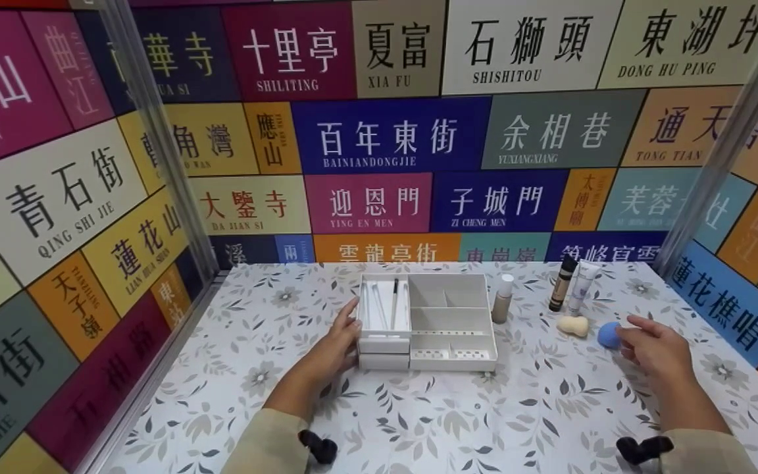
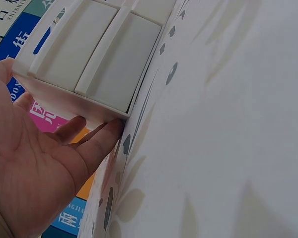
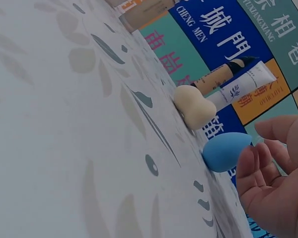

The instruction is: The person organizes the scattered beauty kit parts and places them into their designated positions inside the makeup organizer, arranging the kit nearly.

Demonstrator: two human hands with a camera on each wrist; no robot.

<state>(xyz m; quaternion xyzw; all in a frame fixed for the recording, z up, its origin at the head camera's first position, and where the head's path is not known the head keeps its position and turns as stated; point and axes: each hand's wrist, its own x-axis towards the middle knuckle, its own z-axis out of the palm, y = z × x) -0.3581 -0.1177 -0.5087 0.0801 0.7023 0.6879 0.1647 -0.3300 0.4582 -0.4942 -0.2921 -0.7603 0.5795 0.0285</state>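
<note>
In the head view a white desktop organizer stands mid-table, with thin sticks and a dark-tipped brush in its upper left part. My left hand rests against its left side. In the left wrist view, the fingers touch the side wall beside two drawers. Over to the right, my right hand is at a blue makeup sponge. The right wrist view has the sponge's tip between the loosely spread fingers, with a gap above it; whether they touch it, I cannot tell.
A cream gourd-shaped sponge lies left of the blue one. Behind it stand a black-capped tube and a white tube. Right of the organizer is a white-capped bottle. Sign-covered walls border the leaf-patterned tabletop.
</note>
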